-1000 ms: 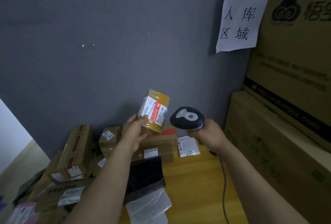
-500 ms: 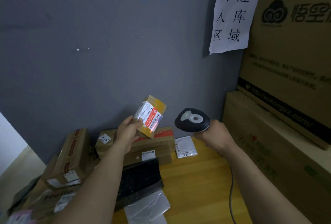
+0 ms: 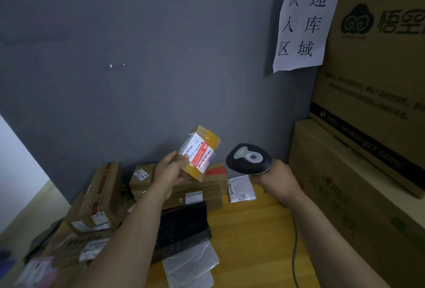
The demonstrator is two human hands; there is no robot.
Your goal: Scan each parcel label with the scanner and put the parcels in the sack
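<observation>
Yellow-taped, the parcel (image 3: 200, 153) sat tilted in our left hand (image 3: 169, 170), fingers curled round its lower end, label facing us. Just right of it, apart, our right hand (image 3: 274, 180) gripped the scanner (image 3: 248, 158) by its handle. Below both hands lay the desk (image 3: 253, 241) and more parcels (image 3: 101, 195).

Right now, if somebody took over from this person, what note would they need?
Left hand holds the small yellow-taped parcel up, label facing the scanner.
Right hand grips the scanner, aimed at that label, not touching it.
On the table wait cardboard boxes, a black bag and a white pouch.
Done: parcel lifted and presented; whether it has scanned, I cannot tell.
Left: put it in the sack, which is out of view, then the others.
</observation>
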